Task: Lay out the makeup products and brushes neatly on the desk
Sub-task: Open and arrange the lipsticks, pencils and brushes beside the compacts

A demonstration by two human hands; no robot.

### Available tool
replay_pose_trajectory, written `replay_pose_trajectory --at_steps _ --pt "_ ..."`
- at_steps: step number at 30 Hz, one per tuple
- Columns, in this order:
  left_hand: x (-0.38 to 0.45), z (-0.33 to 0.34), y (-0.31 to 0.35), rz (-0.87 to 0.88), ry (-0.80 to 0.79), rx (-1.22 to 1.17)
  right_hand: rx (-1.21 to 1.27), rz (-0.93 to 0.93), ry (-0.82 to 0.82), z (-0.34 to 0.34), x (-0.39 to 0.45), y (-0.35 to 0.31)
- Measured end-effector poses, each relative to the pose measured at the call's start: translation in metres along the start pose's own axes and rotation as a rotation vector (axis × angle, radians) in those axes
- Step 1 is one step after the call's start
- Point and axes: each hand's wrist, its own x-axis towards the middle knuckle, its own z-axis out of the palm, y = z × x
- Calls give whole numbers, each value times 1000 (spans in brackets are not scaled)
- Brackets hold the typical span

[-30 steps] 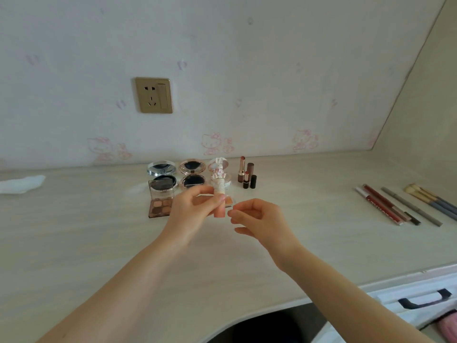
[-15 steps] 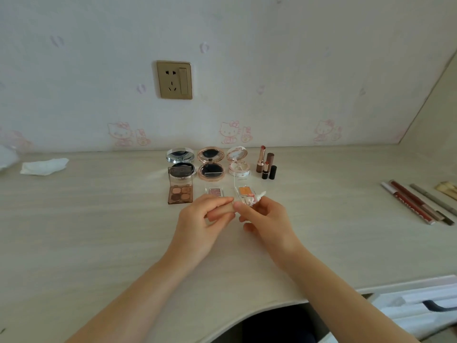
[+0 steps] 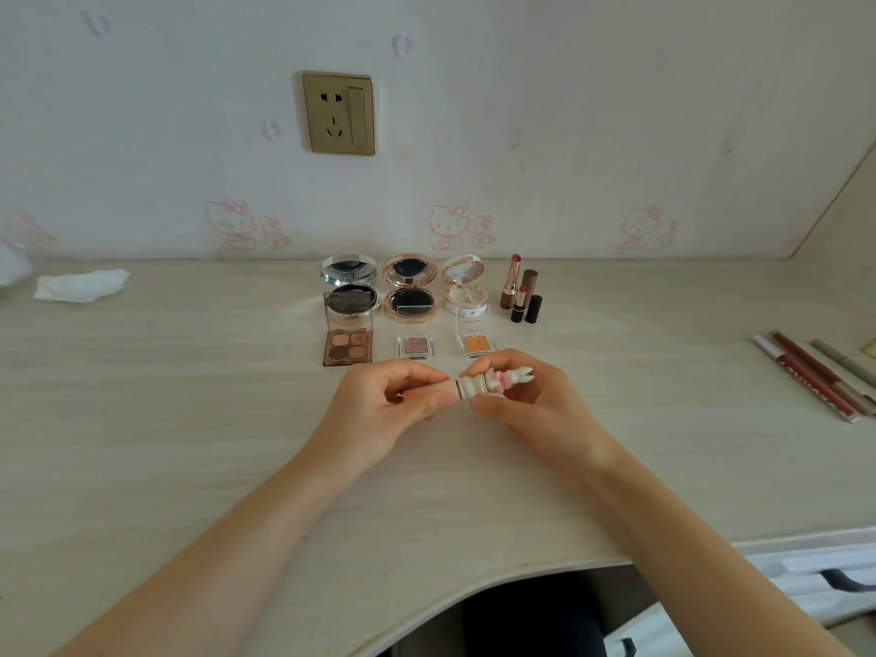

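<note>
Over the middle of the desk (image 3: 189,419) both hands hold a small pink lip tube with a white rabbit-shaped cap (image 3: 488,382), lying sideways. My left hand (image 3: 379,410) grips the pink body, which is mostly hidden in the fingers. My right hand (image 3: 526,400) pinches the cap end. Behind them lie a brown four-pan eyeshadow palette (image 3: 348,347), a pink single eyeshadow (image 3: 415,347) and an orange single eyeshadow (image 3: 476,345). Three open round compacts (image 3: 410,294) stand further back, with several lipsticks (image 3: 520,291) to their right.
Several pencils and liners (image 3: 815,377) lie at the right edge. A crumpled white tissue (image 3: 80,284) sits at the far left. A brass wall socket (image 3: 339,113) is on the wall. A white drawer with a dark handle (image 3: 844,580) shows below the desk's curved front edge.
The tube stood upright in my left hand alone; it has tilted sideways and lowered, and my right hand has taken hold of its rabbit cap. The view shifted down and left.
</note>
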Motion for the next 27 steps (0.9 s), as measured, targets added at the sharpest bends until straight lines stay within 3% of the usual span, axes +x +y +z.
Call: replay_pose_trajectory --at_steps 3,7,12,18,27 --pt "-1 2 -4 26 0 58 107 74 33 -1 -2 2" --pt "-1 1 -8 62 18 76 -77 89 136 6 -3 3" --pt "-1 1 -8 66 21 89 -209 -1 93 3 -8 1" --pt "-2 1 -7 77 31 38 -191 48 159 9 -7 0" --pt "-2 1 -6 63 52 12 -181 -10 100 6 -9 1"
